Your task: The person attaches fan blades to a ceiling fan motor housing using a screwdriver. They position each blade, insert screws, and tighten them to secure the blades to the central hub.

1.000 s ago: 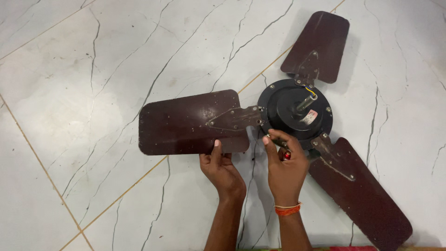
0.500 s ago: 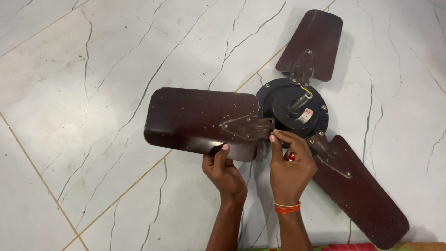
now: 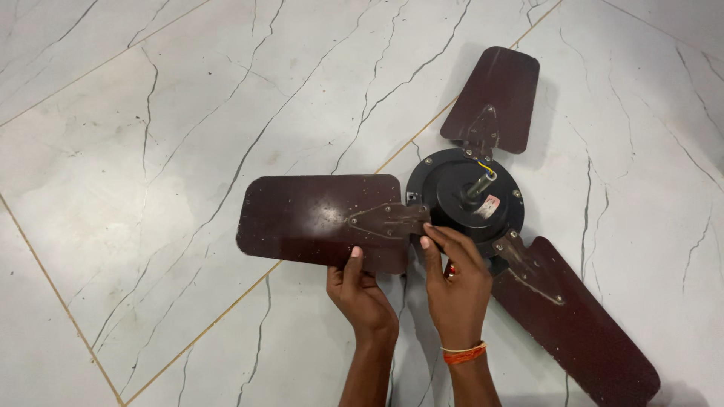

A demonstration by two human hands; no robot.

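- Pinching the near edge of the left fan blade (image 3: 320, 218), the left hand (image 3: 360, 290) has its thumb laid on top of the dark brown blade and its fingers tucked beneath, so the grip is clamped on that blade.
- Its forearm comes straight up from the bottom of the view, wrist slightly bent toward the blade.
- Next over, the right hand (image 3: 456, 283) reaches forward with fingers together, the fingertips (image 3: 427, 243) touching the metal bracket (image 3: 388, 220) where the blade meets the motor hub (image 3: 465, 197); something small and red shows under its fingers, and whether the grip is closed on it I cannot tell.
- An orange thread band (image 3: 463, 353) circles that wrist.
- Farther right, the ceiling fan lies flat on the white marble floor (image 3: 151, 151), its other two blades pointing up-right and down-right.
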